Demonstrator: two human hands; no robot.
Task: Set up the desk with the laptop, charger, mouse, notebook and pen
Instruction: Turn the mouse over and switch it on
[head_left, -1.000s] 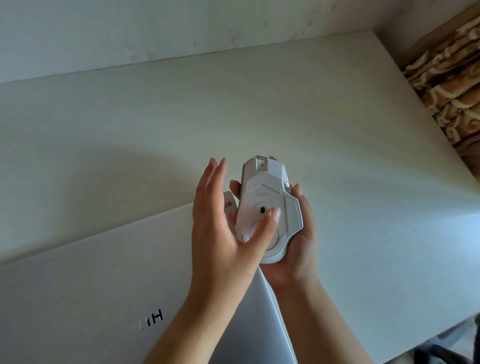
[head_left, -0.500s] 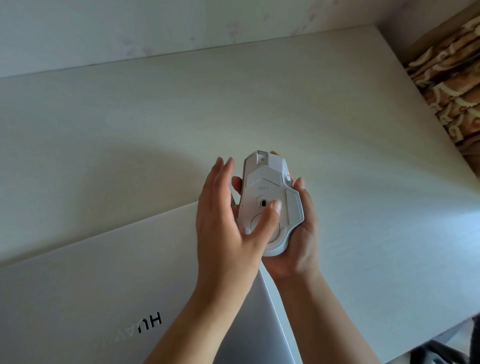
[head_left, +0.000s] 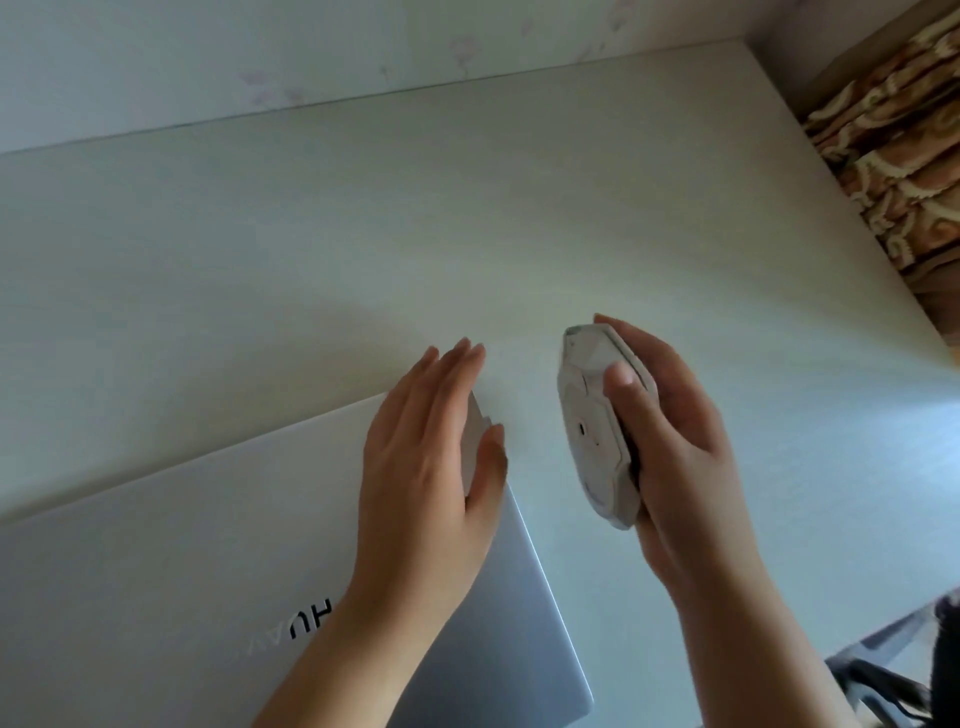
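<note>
Leftmost, I see the closed laptop (head_left: 182, 561) lying flat on the pale table (head_left: 363, 249), its lid a smooth matt silver with dark lettering near the front edge, its long axis slanting from near left to far right; my left hand (head_left: 426, 467) is over its far right corner with the fingers straight and together and the thumb out, and something small and pale shows between palm and thumb, though I cannot tell what it is or whether I truly grip it; to the right, with a strip of bare table between, my right hand (head_left: 670, 441) holds the mouse (head_left: 597, 426), fingers wrapped round its back and the thumb pressed on its underside; the mouse is hard off-white plastic, angular and faceted, tipped on its side with the sensor face toward the left and its long axis running away from me; I judge the right hand the nearer to setting it down, since open table lies just below and right of the laptop; it must roll belly-down first.
</note>
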